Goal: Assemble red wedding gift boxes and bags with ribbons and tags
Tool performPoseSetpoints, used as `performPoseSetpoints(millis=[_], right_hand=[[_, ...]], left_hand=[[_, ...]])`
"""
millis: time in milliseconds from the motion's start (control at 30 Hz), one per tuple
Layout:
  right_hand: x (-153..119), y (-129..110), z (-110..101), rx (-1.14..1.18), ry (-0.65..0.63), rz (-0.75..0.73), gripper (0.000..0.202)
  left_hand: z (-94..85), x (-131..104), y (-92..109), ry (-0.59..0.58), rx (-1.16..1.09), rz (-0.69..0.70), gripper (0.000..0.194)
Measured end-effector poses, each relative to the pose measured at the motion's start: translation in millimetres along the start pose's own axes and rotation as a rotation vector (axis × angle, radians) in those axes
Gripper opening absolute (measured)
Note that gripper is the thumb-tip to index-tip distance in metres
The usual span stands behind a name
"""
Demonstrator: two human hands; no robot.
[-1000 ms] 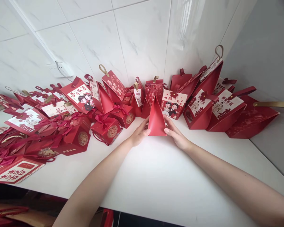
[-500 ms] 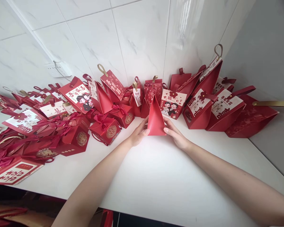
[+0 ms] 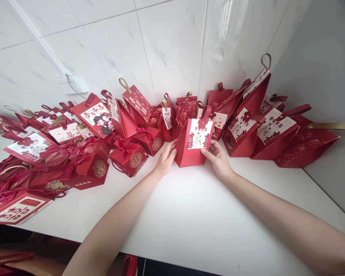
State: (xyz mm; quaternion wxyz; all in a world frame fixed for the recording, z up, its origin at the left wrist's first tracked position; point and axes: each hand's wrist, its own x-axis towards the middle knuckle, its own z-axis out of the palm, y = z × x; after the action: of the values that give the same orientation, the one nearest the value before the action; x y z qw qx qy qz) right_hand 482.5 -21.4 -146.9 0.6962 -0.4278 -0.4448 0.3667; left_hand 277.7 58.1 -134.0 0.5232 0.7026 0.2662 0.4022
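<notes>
A red paper gift box (image 3: 194, 153) stands upright on the white table between my hands, its white label with red characters and a small couple drawing turned towards me. A red strap loop with a flower-shaped piece tops it. My right hand (image 3: 220, 159) grips the box's right edge, thumb on the front and fingers behind. On the other side, my left hand (image 3: 166, 159) lies along the left face, its fingers partly hidden behind the box. Just behind stands a gift box with a cartoon couple label (image 3: 220, 120), partly covered by the held one.
Red gift boxes with ribbons (image 3: 89, 166) crowd the table's left side. More strap-topped boxes (image 3: 276, 130) line the back right, near the grey wall (image 3: 327, 96). A wall socket (image 3: 71, 84) is on the white tiles. The white table (image 3: 189, 214) ends at a front edge.
The gift box between my hands has turned from its plain red triangular side to its labelled front. My right hand has shifted slightly right, my left slightly left.
</notes>
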Motion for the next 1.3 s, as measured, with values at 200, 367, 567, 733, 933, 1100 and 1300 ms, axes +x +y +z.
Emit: performPoseSetpoints(millis=[200,367,567,733,933,1100,1300], right_hand=[[-1.6,4.9,0.5,-0.155,0.071,-0.091,0.025],[-13.0,-11.2,1.4,-0.408,-0.108,-0.32,0.018],[-24.7,-25.5,12.1,-0.812,-0.347,-0.72,0.051],[-25.5,-21.5,14.4,-0.846,-0.351,-0.74,0.059],[-26.7,-21.1,12.7,-0.824,-0.375,-0.742,0.062],[-28.9,-22.3,11.5,-0.835,-0.408,-0.759,0.063],[-29.1,-19.6,10.7,-0.836,-0.45,-0.745,0.058]], left_hand=[[3.5,2.3,12.4,-0.047,-0.012,0.118,0.056],[2.1,6.0,9.8,0.047,-0.288,-0.134,0.05],[-3.2,8.3,15.4,0.027,-0.731,-0.476,0.062],[-3.7,6.6,23.6,-0.073,-0.831,-0.592,0.065],[-5.1,7.1,21.4,-0.113,-0.868,-0.591,0.06],[-6.7,6.8,24.0,-0.129,-0.835,-0.572,0.059],[-7.5,7.9,24.5,-0.165,-0.831,-0.615,0.063]])
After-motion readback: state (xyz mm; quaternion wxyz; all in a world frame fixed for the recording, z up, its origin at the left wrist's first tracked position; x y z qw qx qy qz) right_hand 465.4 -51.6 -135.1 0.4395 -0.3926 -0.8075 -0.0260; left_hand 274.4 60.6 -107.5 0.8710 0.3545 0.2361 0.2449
